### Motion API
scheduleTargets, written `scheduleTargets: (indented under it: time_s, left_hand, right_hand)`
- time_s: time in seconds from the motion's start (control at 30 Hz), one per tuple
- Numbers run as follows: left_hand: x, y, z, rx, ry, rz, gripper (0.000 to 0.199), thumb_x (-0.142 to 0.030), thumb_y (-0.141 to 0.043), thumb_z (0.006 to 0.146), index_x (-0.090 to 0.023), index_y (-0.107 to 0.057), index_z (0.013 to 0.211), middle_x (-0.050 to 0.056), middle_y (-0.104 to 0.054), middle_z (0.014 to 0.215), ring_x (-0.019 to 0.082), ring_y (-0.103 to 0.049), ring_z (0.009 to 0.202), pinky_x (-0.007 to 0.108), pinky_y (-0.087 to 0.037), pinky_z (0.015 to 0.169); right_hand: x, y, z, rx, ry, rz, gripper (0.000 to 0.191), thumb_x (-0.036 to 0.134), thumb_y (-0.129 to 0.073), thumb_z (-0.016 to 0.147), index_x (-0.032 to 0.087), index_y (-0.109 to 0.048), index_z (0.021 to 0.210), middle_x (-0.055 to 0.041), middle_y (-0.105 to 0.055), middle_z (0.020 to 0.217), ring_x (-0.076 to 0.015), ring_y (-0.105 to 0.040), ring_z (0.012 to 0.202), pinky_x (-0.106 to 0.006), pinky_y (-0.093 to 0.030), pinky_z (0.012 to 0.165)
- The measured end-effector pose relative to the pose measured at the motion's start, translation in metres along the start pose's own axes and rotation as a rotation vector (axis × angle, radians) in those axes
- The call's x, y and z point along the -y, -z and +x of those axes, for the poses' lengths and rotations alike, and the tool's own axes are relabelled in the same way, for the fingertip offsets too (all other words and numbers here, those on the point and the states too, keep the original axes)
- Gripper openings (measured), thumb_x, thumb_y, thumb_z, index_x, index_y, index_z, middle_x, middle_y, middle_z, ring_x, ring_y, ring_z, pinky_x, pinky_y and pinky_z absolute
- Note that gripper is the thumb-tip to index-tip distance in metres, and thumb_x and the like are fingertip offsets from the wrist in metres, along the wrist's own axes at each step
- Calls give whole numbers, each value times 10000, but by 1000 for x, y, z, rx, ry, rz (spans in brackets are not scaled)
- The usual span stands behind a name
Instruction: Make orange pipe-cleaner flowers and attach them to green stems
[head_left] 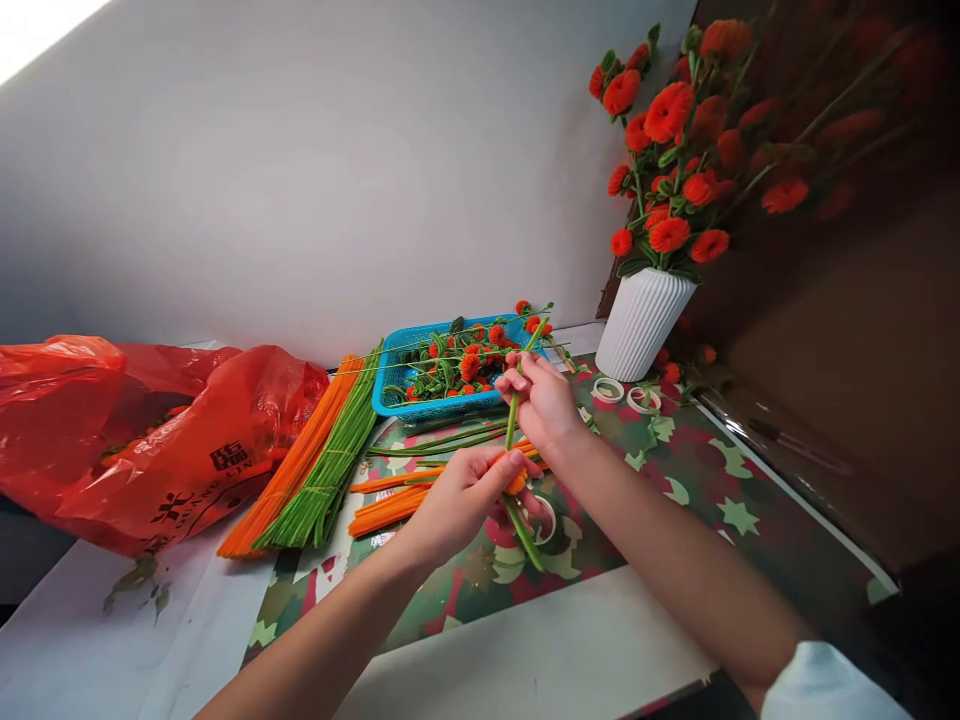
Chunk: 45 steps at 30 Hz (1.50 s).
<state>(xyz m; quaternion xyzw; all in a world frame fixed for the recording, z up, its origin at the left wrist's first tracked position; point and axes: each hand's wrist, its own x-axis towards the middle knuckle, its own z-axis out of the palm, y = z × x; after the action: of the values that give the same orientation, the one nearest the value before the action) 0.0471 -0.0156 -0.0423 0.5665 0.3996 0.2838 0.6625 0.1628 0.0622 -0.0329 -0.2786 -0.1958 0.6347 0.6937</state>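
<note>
Above the patterned mat, my left hand (484,487) is closed around green pipe cleaner stems (528,540). A small orange piece (516,482) shows between its fingers, partly hidden by them. Farther up the same green length, my right hand (545,400) pinches it between thumb and fingers, its tip pointing up past the hand. Beneath and behind my hands lie loose orange pipe cleaners (390,508) and a few green ones (442,441). A roll of tape (550,522) lies partly covered by my left hand.
Behind stands a blue basket (384,375) of orange pipe-cleaner flowers. Bundled orange (289,465) and green pipe cleaners (330,470) lie left, beside a red plastic bag (217,440). A white vase (643,325) of flowers and two tape rolls (608,390) stand right on the camouflage mat (720,500).
</note>
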Motion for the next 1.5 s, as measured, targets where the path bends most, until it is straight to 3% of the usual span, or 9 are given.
scheduleTargets:
  time_s: [0.23,0.33,0.5,0.6,0.73,0.93,1.03,1.23,1.5]
  left_hand:
    - [1,4,4,-66,-8,-58,462,-564,-570,843,-121,-667,934,41,-691,607,133,-634,471,204,-461,463]
    - [4,11,8,-138,-6,-98,488,-593,-597,809,-133,-659,963,31,-680,616,117,-604,492,200,-471,472]
    - [4,24,12,-200,-119,-213,353,-491,-704,771,-163,-646,887,-43,-561,573,76,-518,506,159,-443,465]
    - [4,28,13,-180,-111,-297,329,-405,-794,699,-164,-631,854,-44,-572,625,52,-501,506,148,-440,491]
    - [7,29,12,-101,34,-274,390,-521,-718,737,-149,-607,770,-8,-602,590,79,-546,493,179,-452,504]
    - [0,29,9,-207,-165,-89,384,-512,-643,792,-166,-564,649,-32,-543,530,94,-505,493,206,-438,523]
    - [-8,31,7,-222,-241,75,397,-496,-628,807,-163,-568,600,-19,-553,549,108,-516,525,219,-426,546]
    - [-19,47,-4,-148,-307,426,441,-459,-556,867,-173,-523,533,-8,-553,469,99,-467,461,217,-372,506]
    - [-27,65,-9,-21,-318,449,445,-474,-583,853,-183,-488,530,-14,-528,404,84,-445,373,197,-319,411]
  right_hand:
    - [13,8,9,77,-76,-17,153,250,-604,877,200,-548,743,21,-629,736,-88,-537,568,-268,-531,632]
    - [17,11,2,263,-175,-185,107,295,-658,824,198,-616,815,13,-654,802,-103,-577,662,-240,-511,625]
    - [19,18,-5,570,-213,-708,287,421,-751,720,162,-632,689,51,-551,585,-63,-475,493,-184,-386,474]
    - [20,22,-1,539,-103,-681,373,524,-705,735,165,-616,686,62,-507,522,-72,-475,461,-207,-405,476]
    - [27,21,1,459,-19,-584,408,555,-735,691,168,-607,696,62,-515,529,-71,-495,470,-213,-438,508]
    - [27,19,-9,619,-217,-635,389,424,-821,649,178,-659,903,18,-645,768,-108,-610,676,-227,-511,636]
    - [18,20,-15,710,-268,-633,294,365,-809,678,164,-685,853,24,-646,745,-111,-628,694,-231,-524,676]
    - [16,16,-21,649,-221,-526,234,333,-822,660,153,-715,766,17,-680,677,-111,-651,640,-252,-545,673]
    - [30,8,-27,602,-176,-628,244,319,-847,619,155,-748,769,6,-690,619,-132,-669,612,-275,-567,651]
